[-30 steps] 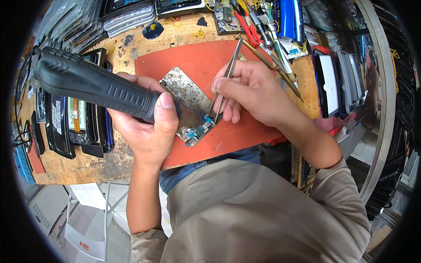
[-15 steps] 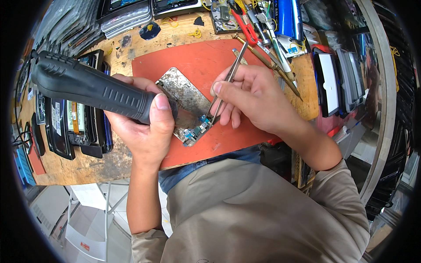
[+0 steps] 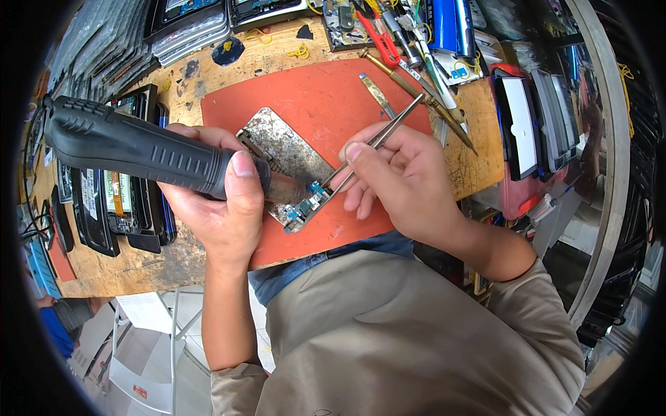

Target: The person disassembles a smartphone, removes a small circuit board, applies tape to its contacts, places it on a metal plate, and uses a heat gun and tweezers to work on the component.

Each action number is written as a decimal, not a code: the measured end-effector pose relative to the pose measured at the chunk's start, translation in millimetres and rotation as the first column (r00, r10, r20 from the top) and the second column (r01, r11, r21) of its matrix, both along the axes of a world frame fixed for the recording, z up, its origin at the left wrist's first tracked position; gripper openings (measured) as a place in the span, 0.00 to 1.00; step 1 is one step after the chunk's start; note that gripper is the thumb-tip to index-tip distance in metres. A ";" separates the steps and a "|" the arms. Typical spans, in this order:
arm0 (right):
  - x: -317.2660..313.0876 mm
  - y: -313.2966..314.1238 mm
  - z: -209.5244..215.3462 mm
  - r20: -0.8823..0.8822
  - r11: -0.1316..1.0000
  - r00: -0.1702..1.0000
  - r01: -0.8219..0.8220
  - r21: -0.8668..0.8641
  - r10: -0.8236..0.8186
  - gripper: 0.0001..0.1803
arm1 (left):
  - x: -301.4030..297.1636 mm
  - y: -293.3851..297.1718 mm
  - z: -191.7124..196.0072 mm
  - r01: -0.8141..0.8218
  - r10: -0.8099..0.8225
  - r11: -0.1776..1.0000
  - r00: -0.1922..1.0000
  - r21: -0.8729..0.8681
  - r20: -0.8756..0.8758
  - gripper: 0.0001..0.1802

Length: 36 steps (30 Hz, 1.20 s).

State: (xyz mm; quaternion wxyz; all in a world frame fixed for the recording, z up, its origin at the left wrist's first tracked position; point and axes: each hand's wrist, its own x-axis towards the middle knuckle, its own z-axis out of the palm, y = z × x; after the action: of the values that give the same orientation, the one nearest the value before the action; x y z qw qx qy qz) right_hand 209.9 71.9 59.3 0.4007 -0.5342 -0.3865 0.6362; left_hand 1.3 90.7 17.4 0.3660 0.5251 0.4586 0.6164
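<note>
My left hand (image 3: 232, 201) is wrapped round a black hot air gun (image 3: 139, 147), its metal nozzle pointing right at a small blue circuit board (image 3: 306, 206). That board lies along the lower right edge of a worn, stained metal plate (image 3: 281, 142), which rests on an orange mat (image 3: 236, 97). Between thumb and fingers, my right hand (image 3: 399, 173) pinches steel tweezers (image 3: 380, 139). Their tips reach down to the upper right end of the board; whether they grip a part of it is too small to tell.
Past the mat's far right lie a wooden-handled blade (image 3: 377, 93), a brass-coloured tool (image 3: 388, 71) and red pliers (image 3: 377, 35). Opened phones (image 3: 125, 201) sit at the left, with stacked plastic-wrapped sheets (image 3: 104, 48) behind. A white box (image 3: 519, 128) stands at the right edge.
The tweezers have tilted lower to the right, and my right hand has shifted slightly right and down. The gun's nozzle now sits closer to the board. Someone's arm has appeared at the lower left.
</note>
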 end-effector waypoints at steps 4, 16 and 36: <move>0.5 0.9 0.7 0.039 0.998 0.999 -0.018 0.063 0.016 0.11 | 0.0 -1.4 0.2 0.012 -0.011 1.000 0.999 -0.012 0.031 0.32; 3.7 13.5 3.1 0.056 0.992 0.991 -0.126 0.023 0.125 0.09 | -0.4 -0.7 -1.5 0.020 -0.020 1.000 0.999 -0.005 0.032 0.32; -13.4 -8.4 3.2 0.206 0.967 0.977 -0.002 0.253 -0.052 0.04 | 1.4 -1.8 -0.6 0.011 -0.011 1.000 0.999 0.002 0.036 0.32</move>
State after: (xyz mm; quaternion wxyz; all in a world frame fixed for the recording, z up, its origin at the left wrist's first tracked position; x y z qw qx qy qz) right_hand 196.5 63.5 62.5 0.4299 -0.5483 -0.4976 0.5166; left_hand 2.7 88.9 16.8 0.3772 0.5169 0.4483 0.6242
